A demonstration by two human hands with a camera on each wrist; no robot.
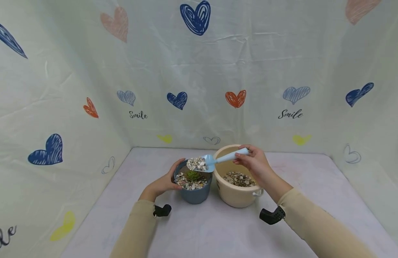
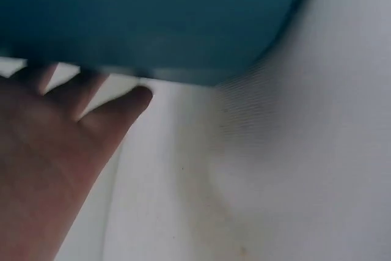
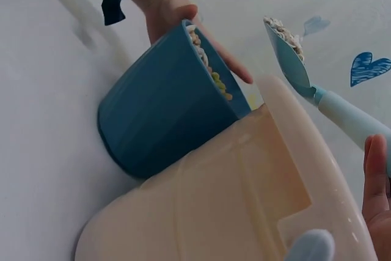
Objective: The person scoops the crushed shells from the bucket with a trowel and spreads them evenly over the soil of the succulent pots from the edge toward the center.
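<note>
Head view, lower half: cream bucket (image 1: 236, 196) just right of centre; close on its left, blue pot (image 1: 195, 196), held at its left side between thumb and spread fingers of the left hand (image 1: 165, 182). Above the pot, light-blue scoop (image 1: 211, 163), handle gripped by fingers of the right hand (image 1: 257, 163). Smallest: green plant (image 1: 193, 175) in the pot, pebbles (image 1: 189, 185) around it and heaped on the scoop, gravel (image 1: 239, 179) in the bucket.

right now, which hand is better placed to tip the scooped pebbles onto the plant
Probably the right hand: it holds the scoop, loaded with pebbles, above the blue pot, while the left hand holds the pot's side.
</note>
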